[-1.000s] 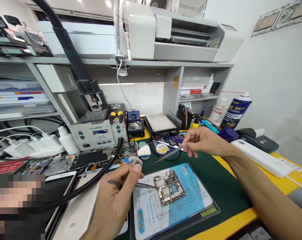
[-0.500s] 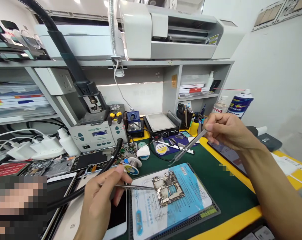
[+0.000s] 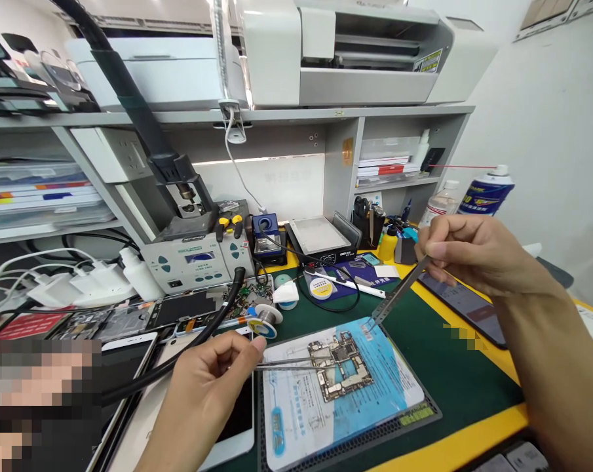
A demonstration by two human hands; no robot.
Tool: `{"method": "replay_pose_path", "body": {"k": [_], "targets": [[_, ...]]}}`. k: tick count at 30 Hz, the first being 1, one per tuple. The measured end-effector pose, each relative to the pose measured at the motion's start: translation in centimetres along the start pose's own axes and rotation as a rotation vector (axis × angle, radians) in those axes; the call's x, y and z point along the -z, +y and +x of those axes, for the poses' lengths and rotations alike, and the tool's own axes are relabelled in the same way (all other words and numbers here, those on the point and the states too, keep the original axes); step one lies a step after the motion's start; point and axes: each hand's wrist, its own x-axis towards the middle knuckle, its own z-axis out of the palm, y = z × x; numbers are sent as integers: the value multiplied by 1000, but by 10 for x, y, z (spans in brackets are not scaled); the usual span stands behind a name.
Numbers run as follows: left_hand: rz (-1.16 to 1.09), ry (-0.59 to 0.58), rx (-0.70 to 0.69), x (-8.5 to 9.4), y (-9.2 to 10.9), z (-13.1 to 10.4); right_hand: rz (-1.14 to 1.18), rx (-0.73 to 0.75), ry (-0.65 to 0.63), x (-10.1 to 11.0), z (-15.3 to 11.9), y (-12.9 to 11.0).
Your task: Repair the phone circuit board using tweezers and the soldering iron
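Note:
My left hand (image 3: pixel 212 387) is closed on a pair of metal tweezers (image 3: pixel 291 364). Their prongs lie slightly apart over the left side of a phone circuit board (image 3: pixel 344 354); whether they touch it, I cannot tell. The board rests on a blue and white printed pad (image 3: pixel 389 387). Raised to the right, my right hand (image 3: pixel 478 252) pinches a second pair of metal tweezers (image 3: pixel 398 292), pointing down and left. Their tips hang near the pad's upper edge, apart from the board.
Left of the pad lie phones (image 3: pixel 234 419) and a solder spool (image 3: pixel 264 321). Behind stand a rework station (image 3: pixel 198 262) and a hot plate (image 3: pixel 320 236). A black hose (image 3: pixel 217 321) crosses the left side. Another phone (image 3: pixel 466 308) and a spray can (image 3: pixel 487 193) are at right.
My right hand's tweezers have moved right, away from the board. The left tweezers now reach further over the board, with their prongs visibly parted. The view has shifted slightly.

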Motion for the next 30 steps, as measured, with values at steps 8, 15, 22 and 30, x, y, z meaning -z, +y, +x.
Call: {"method": "replay_pose_path", "body": {"k": [8, 15, 22, 30], "targets": [[-160, -235, 130, 16, 5, 7, -16, 25, 1, -1, -3, -1], [-159, -58, 6, 9, 22, 1, -1, 84, -41, -10, -4, -3], [29, -152, -263, -1, 35, 7, -26, 68, -12, -25, -3, -8], [191, -222, -339, -15, 30, 14, -399, -92, -213, -38, -2, 1]]}}
